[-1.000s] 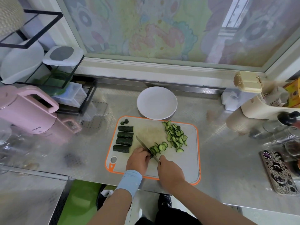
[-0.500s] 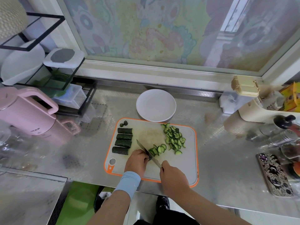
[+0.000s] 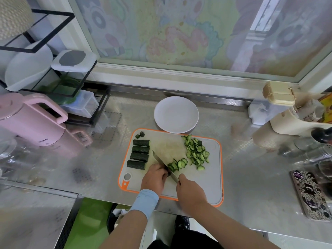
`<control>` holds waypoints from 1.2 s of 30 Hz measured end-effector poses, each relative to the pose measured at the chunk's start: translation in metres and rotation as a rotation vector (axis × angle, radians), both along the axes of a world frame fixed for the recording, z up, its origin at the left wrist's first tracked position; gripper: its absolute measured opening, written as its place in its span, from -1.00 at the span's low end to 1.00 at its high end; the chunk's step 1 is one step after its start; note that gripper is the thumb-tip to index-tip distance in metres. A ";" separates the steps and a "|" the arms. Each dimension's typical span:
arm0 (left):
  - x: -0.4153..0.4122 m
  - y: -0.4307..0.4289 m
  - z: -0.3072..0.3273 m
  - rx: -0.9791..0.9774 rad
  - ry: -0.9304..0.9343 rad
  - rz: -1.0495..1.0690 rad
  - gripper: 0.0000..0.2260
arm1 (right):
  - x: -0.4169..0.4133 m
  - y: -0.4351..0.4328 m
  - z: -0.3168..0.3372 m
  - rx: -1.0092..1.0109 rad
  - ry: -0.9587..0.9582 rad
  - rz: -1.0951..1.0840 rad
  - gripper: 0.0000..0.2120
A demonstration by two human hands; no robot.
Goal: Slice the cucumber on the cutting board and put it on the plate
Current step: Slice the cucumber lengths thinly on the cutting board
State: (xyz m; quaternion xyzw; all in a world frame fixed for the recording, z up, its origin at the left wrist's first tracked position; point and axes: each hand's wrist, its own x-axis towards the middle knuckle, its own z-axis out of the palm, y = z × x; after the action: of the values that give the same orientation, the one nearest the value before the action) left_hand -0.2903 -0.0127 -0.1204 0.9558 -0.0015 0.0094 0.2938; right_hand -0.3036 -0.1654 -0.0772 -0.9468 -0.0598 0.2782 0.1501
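Observation:
A grey cutting board (image 3: 212,178) with an orange rim lies on the steel counter. My right hand (image 3: 190,192) grips the handle of a knife (image 3: 160,163), whose blade points up and to the left. My left hand (image 3: 153,177) curls over the cucumber piece being cut, which is mostly hidden under it. Fresh half-round slices (image 3: 178,164) lie just right of the blade. A larger pile of slices (image 3: 196,151) sits toward the board's right. Several dark green cucumber chunks (image 3: 139,154) line the left side, with end bits (image 3: 140,134) above them. A white plate (image 3: 176,115) stands behind the board.
A pink kettle (image 3: 30,121) and a black wire rack (image 3: 59,81) with containers stand at the left. Cream containers (image 3: 294,115), dark bottles (image 3: 321,135) and a patterned phone (image 3: 310,194) occupy the right. The counter's front edge runs just below the board.
The knife has worked leftward along the cucumber piece and a few more slices lie beside the blade. Both hands stay in nearly the same spot.

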 end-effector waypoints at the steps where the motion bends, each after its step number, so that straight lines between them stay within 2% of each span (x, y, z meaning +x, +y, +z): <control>1: -0.001 0.000 -0.001 -0.006 -0.016 0.001 -0.92 | 0.002 0.002 0.000 0.008 -0.005 -0.004 -0.89; 19: 0.000 0.002 -0.004 0.024 -0.021 0.012 -0.93 | -0.015 -0.011 0.008 0.009 -0.101 -0.023 -0.87; 24: 0.000 0.002 -0.003 0.015 -0.007 0.024 -0.96 | -0.009 -0.007 0.005 0.031 -0.055 -0.028 -0.89; 29: -0.004 0.003 -0.006 0.020 -0.002 0.014 -0.91 | 0.001 0.003 0.000 0.003 -0.003 0.010 -0.95; 33: -0.007 0.004 -0.008 0.007 -0.044 0.019 -0.92 | 0.004 0.008 0.002 -0.045 0.001 0.081 -0.83; 36: -0.007 0.005 -0.007 0.005 -0.042 0.020 -0.90 | 0.003 0.005 0.003 0.019 -0.002 0.015 -0.98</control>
State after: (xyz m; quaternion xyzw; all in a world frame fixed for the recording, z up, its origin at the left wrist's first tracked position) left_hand -0.2970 -0.0081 -0.1274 0.9560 0.0019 0.0324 0.2914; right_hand -0.3008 -0.1602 -0.0737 -0.9451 -0.0697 0.2779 0.1571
